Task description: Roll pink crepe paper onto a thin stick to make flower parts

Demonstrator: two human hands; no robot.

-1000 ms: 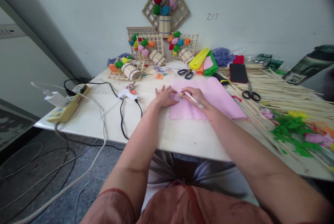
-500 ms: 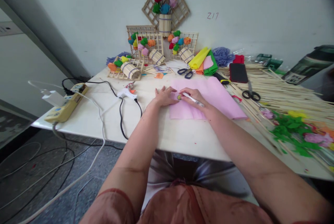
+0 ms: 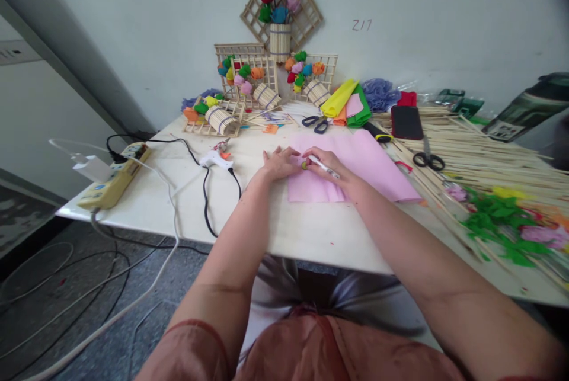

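Pink sheet (image 3: 377,170): one, lay flat on the white tabletop (image 3: 324,233). Its left edge ran under the left hand (image 3: 281,163); its near edge stood back from the tabletop's front edge, with a strip of white surface between. Its right corner lay just beside loose sticks (image 3: 484,150).

Left hand: palm down across the sheet's left edge, fingers spread. Right hand (image 3: 331,165): over the sheet's left half, fingers pinching a white pen (image 3: 323,166), which slanted back toward the wrist. Small yellow-green disc (image 3: 304,165): between the hands, at the right fingertips.

Room: widest to the left, where bare surface reached from the left hand to the white glue gun (image 3: 216,159); the yellow power strip (image 3: 109,188) sat farther out, near the tabletop's left end. The right side was crowded by sticks, a dark phone (image 3: 406,122), scissors (image 3: 428,160) and green paper cuttings (image 3: 502,227).

Obscured: the pen's tip was too small to make out; part of the disc was covered by fingers; the right wrist and forearm hid some of the sheet's near edge; both forearms crossed the tabletop's front edge. The tilted bottle (image 3: 527,105) was cut off at right.
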